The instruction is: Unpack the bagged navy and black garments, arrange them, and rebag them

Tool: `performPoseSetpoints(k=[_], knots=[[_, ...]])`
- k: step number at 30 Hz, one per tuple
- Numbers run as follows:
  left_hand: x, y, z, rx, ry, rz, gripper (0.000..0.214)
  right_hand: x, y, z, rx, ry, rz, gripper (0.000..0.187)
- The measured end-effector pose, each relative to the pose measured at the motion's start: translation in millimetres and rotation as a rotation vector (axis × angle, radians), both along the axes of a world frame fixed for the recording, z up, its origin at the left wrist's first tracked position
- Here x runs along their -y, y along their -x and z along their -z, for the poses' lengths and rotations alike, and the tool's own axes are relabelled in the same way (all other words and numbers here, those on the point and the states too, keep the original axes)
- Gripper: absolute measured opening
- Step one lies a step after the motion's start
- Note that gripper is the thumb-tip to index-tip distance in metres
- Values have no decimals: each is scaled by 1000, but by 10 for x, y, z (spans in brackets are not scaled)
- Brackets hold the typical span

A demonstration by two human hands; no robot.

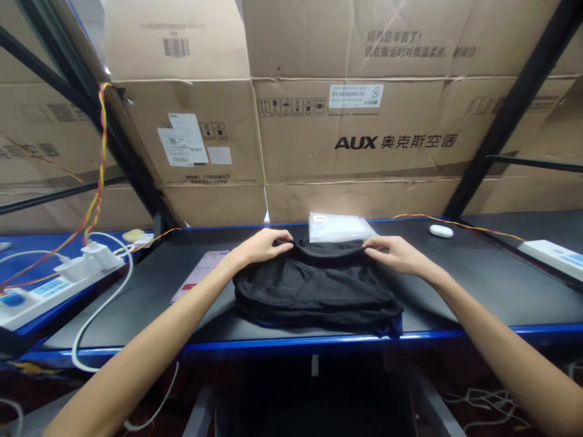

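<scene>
Both bare forearms reach in from the lower corners and converge toward the middle of the bench. The left hand (262, 244) lies palm down, fingers curled and pinched on the far left corner of a folded black fabric garment (314, 291). The right hand (395, 252) mirrors it, wrist low, fingertips closed on the far right corner. The hands sit well apart, with the garment's far hem stretched between them.

The garment lies flat on the dark-topped bench (478, 279), in the middle. Its near edge is close to the blue front lip (273, 347), and its right corner reaches that lip.

Just behind the hem, touching or nearly so, lies a clear plastic bag (339, 227). Left of the garment, under the left forearm, a white card with a red mark (200, 273) lies flat. To the right the bench top is bare as far as a small white oval case (441, 230) and an orange wire near the back. A white power strip (553, 255) sits at the far right edge.

Another white power strip with plugged chargers (59, 282) lies on the neighbouring surface to the left. A wall of brown cardboard boxes (364, 139) closes off the back.
</scene>
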State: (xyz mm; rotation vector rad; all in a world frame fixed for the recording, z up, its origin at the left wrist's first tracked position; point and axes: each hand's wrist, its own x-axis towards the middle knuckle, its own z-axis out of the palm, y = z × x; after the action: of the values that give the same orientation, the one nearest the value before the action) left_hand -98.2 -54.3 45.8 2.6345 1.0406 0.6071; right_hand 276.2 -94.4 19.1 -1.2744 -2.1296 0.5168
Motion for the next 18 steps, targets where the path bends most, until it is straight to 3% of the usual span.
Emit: performPoseSetpoints(k=[5, 8, 10, 14, 18], knots=[[-150, -197, -20, 229, 80, -101, 27, -232, -67, -108, -350, 95, 149, 31], [-267, -341, 47, 266, 170, -173, 22, -374, -85, -93, -409, 131, 247, 29], [-331, -412, 124, 207, 189, -219, 18, -424, -76, -34, -335, 139, 263, 27], [-378, -464, 255, 36, 26, -309, 22, -421, -55, 108, -28, 74, 285, 22], [-265, -441, 208, 76, -96, -288, 16, -352, -34, 93, 137, -103, 369, 27]])
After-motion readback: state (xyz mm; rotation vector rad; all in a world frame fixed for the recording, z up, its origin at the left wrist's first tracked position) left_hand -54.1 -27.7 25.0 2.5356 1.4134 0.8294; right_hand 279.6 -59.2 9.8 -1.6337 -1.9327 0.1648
